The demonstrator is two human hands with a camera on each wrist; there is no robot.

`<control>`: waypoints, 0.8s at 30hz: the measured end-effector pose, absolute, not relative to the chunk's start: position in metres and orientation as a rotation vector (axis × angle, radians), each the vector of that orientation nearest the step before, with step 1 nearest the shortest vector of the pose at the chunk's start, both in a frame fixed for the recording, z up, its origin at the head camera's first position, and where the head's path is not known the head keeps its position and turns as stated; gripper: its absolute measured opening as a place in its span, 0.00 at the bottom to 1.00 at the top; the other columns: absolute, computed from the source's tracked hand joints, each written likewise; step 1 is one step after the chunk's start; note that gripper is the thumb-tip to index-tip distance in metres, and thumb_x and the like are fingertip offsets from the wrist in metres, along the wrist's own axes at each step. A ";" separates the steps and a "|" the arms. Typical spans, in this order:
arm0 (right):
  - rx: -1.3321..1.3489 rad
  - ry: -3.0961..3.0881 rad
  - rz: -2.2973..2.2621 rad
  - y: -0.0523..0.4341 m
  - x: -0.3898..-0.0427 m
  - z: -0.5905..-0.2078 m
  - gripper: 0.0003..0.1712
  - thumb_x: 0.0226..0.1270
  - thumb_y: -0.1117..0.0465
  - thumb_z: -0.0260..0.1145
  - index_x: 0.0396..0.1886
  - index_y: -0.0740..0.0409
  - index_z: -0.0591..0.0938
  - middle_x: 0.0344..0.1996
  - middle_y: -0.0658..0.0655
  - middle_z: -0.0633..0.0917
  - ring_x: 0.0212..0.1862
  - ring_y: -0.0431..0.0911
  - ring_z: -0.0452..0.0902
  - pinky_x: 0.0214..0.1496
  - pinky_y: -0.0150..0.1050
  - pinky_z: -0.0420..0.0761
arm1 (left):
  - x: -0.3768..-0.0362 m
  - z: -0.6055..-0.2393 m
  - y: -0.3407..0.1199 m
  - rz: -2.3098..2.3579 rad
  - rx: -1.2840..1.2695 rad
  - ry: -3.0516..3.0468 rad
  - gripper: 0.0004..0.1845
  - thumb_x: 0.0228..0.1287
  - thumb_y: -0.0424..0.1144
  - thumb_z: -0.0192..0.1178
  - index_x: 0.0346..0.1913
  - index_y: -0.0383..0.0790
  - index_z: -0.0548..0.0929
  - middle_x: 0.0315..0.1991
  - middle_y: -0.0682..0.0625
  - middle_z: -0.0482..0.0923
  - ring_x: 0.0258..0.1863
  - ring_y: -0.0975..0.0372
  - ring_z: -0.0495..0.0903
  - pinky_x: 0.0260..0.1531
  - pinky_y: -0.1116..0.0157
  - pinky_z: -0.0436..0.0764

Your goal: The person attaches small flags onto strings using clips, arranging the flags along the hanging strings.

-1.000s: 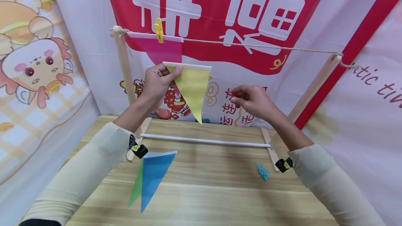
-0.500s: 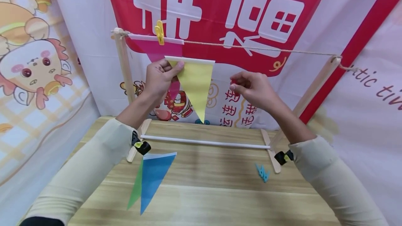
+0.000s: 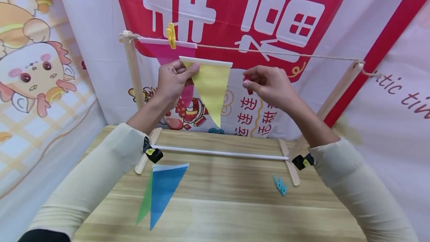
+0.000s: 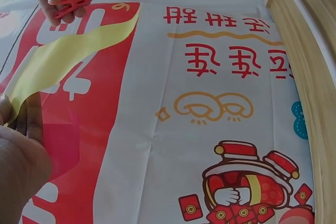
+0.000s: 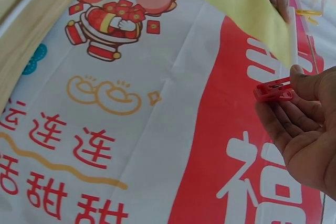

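One yellow triangular white-edged pennant (image 3: 213, 85) is pinched in the left hand (image 3: 173, 80); to its right, the right hand (image 3: 273, 85) pinches a small red plastic clothes peg (image 5: 266, 93).

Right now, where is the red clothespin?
In the head view, the red clothespin is just right of centre, pinched in the right hand, right of the yellow pennant and below the string.
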State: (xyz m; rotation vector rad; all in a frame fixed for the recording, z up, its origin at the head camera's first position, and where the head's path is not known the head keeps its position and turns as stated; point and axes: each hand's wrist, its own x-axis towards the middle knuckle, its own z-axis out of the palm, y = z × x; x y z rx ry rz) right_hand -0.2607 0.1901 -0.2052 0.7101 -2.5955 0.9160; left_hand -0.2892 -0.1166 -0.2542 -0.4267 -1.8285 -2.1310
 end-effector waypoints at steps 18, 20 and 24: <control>0.781 -2.564 1.017 0.182 -0.248 -0.163 0.22 0.81 0.48 0.75 0.67 0.52 0.90 0.53 0.54 0.95 0.48 0.45 0.95 0.56 0.33 0.93 | -0.286 -0.239 -0.101 -2.161 -0.436 -1.789 0.23 0.76 0.47 0.74 0.67 0.41 0.90 0.63 0.46 0.93 0.58 0.52 0.96 0.57 0.61 0.94; 0.795 -2.554 1.039 0.182 -0.248 -0.160 0.22 0.81 0.49 0.74 0.67 0.52 0.90 0.54 0.56 0.95 0.49 0.45 0.95 0.57 0.33 0.92 | -0.286 -0.238 -0.100 -2.178 -0.433 -1.788 0.23 0.76 0.47 0.74 0.67 0.41 0.90 0.63 0.46 0.93 0.58 0.52 0.96 0.58 0.61 0.93; 0.821 -2.535 1.053 0.180 -0.247 -0.155 0.22 0.82 0.50 0.73 0.69 0.52 0.89 0.55 0.55 0.95 0.51 0.43 0.95 0.62 0.34 0.92 | -0.283 -0.235 -0.100 -2.226 -0.433 -1.788 0.22 0.78 0.45 0.72 0.68 0.40 0.89 0.64 0.45 0.92 0.58 0.52 0.96 0.59 0.61 0.93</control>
